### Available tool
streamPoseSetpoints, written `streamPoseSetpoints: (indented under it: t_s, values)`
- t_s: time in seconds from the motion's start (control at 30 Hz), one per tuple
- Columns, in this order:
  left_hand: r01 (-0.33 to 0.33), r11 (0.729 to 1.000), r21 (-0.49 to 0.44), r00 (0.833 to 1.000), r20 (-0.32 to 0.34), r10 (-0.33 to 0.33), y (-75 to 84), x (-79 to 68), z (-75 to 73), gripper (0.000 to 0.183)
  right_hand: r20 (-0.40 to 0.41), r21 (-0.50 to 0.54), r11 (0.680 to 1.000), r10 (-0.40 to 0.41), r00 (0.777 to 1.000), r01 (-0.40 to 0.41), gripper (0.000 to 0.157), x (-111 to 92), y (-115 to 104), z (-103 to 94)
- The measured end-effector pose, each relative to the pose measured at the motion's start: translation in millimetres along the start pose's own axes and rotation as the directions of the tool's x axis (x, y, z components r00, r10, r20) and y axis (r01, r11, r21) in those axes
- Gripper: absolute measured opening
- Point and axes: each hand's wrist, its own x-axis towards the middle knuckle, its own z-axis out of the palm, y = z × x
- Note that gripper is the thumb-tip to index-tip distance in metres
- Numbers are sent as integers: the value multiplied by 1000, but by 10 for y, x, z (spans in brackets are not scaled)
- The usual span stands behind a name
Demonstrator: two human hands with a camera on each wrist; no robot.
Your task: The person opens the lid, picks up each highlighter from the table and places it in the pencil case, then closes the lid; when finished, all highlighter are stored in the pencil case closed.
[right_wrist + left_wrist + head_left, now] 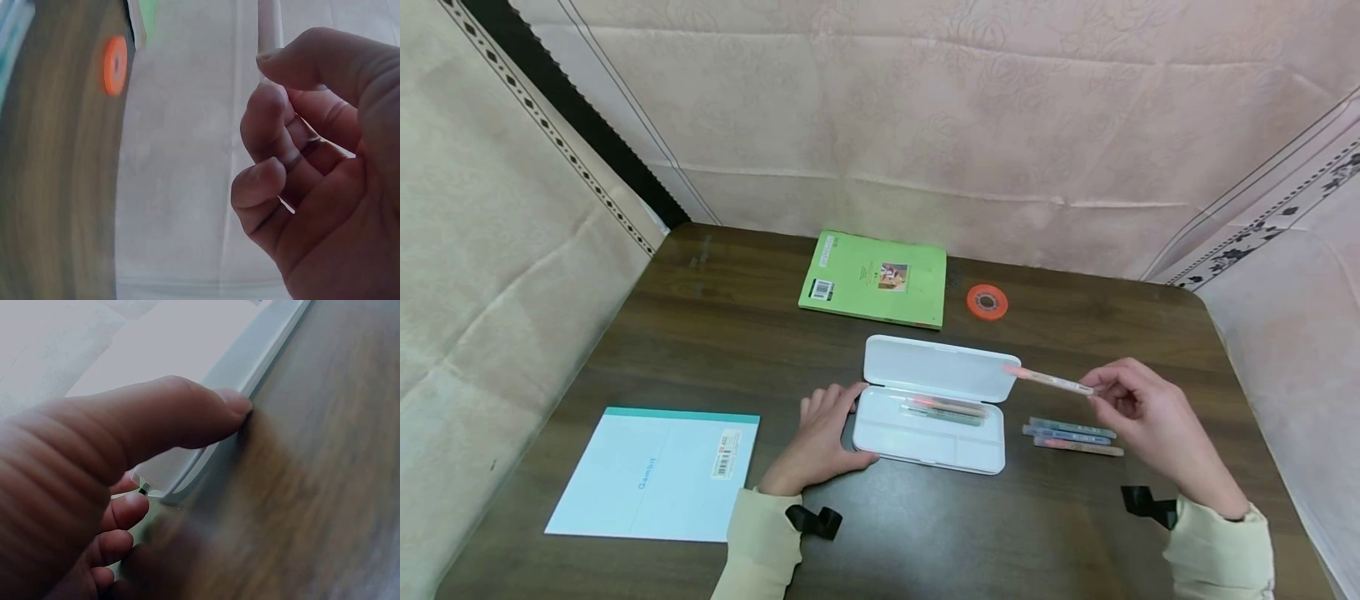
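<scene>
An open white pencil case (928, 446) lies on the table, its lid (936, 367) folded back away from me. Several pens (947, 408) rest inside its lower half. My left hand (820, 437) grips the case's left end; the left wrist view shows the thumb (187, 412) along its front edge. To the right of the case, my right hand (1138, 408) pinches a pale pen with a pink tip (1048, 381) by one end, raised off the table and pointing left toward the lid. Below it, several more pens (1071, 437) lie side by side on the table.
Behind the case lies a green book (865, 283), with an orange disc (987, 302) to its right. A light blue notebook (647, 475) is at the left front. Pale cloth (925, 117) hangs around the back and sides of the brown table (940, 533).
</scene>
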Motion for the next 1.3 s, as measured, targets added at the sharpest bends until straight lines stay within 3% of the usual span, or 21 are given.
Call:
streamPoseSetpoints:
  t_s: [0.27, 0.47, 0.73, 1.1, 1.3]
  values:
    - [9, 1000, -7, 1000, 5, -9, -5, -9, 18, 93, 78, 47, 999, 1, 997, -5, 31, 44, -71, 340]
    - [20, 1000, -4, 1000, 12, -20, -6, 0, 30, 94, 176, 99, 993, 47, 983, -66, 27, 39, -95, 596]
    - [14, 1000, 1, 1000, 11, -14, -7, 4, 38, 94, 244, 100, 994, 21, 970, -46, 25, -14, -103, 902]
    - [7, 1000, -5, 1000, 5, -7, -5, -3, 19, 93, 303, 85, 987, 104, 947, -135, 20, -33, -157, 1018]
    - [7, 1000, -4, 1000, 2, -7, -10, 0, 14, 93, 283, 94, 986, 109, 953, -141, 21, 0, -161, 965]
